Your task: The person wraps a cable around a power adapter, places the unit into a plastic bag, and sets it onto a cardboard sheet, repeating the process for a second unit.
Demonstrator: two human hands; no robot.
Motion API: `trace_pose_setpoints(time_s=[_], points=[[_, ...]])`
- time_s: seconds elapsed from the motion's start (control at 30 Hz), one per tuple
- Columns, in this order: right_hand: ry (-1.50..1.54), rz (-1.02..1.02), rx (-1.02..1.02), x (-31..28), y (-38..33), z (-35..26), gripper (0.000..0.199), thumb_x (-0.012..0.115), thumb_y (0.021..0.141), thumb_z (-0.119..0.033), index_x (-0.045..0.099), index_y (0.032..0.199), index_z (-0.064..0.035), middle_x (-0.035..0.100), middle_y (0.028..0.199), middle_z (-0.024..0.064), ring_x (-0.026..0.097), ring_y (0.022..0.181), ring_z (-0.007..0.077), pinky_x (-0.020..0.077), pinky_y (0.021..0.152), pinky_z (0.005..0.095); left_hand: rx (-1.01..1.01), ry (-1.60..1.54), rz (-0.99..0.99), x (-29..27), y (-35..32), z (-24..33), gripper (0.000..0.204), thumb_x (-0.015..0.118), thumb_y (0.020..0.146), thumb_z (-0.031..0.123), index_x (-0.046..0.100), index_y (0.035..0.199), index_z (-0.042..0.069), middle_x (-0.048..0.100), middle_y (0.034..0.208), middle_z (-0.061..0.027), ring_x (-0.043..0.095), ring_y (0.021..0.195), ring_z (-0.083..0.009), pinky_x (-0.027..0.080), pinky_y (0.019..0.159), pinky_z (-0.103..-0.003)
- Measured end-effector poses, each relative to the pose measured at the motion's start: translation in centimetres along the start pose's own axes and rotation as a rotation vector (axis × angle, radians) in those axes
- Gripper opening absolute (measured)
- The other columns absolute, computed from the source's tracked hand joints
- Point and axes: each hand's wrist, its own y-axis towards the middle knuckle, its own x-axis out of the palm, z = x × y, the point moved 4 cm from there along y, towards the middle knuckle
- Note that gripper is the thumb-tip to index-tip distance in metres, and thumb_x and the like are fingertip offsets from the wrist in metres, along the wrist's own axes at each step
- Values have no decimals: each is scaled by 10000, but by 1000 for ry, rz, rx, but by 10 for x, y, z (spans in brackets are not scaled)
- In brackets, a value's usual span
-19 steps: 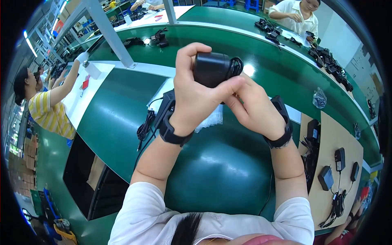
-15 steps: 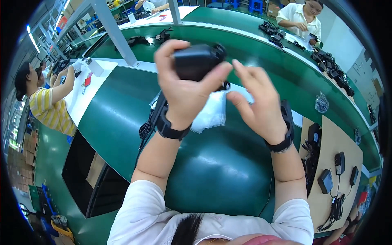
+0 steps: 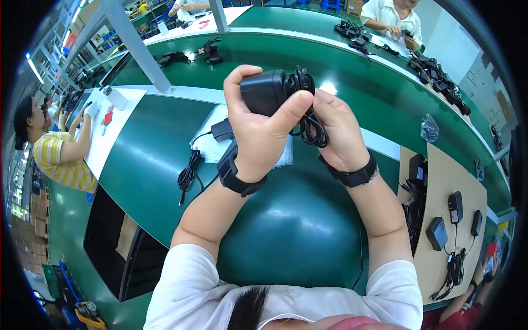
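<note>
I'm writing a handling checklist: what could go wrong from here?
The adapter is held up off the table, so it might drop if the left hand slips. The cable loops hang by the right hand and could tangle. Another cord lies near the left wristband, which may catch it.

The shirt (image 3: 319,297) is white, with short, loose sleeves (image 3: 184,275) and a round neck edge (image 3: 291,315). The left band (image 3: 240,182) and right band (image 3: 355,176) on the wrists are wide and black, and the left one has a chunky part. Some straight hair (image 3: 246,309) hangs over the shirt.
</note>
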Motion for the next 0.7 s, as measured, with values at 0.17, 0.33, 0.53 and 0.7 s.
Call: trace_pose_setpoints(time_s=[0.17,0.33,0.53,0.7], points=[[-253,-58,-149,2,-6,-5,283,478,903,-136,535,1106,51,610,959,64,567,826,88,456,742,212,16,40,78,0,0,7,579,740,706,102,321,1104,76,560,795,-51,552,602,-93,458,505,-200],[-297,-73,-267,10,-15,-7,280,464,908,-118,524,1121,54,606,950,54,563,852,91,450,750,212,53,-18,92,-2,-2,9,606,736,701,66,301,1122,74,558,849,-67,564,672,-101,474,559,-210],[-309,-242,-328,24,-18,-3,598,562,850,-307,327,1260,59,482,1155,104,497,1014,180,399,869,281,177,85,-6,0,-10,7,639,726,695,26,271,1140,89,553,868,-74,574,722,-124,489,632,-240],[-906,27,-840,25,-24,-18,621,705,735,-189,391,1223,31,514,1130,163,533,1008,242,417,865,308,-173,-438,-339,5,0,4,618,650,796,108,240,1257,139,495,1057,-55,514,952,-154,440,825,-288]])
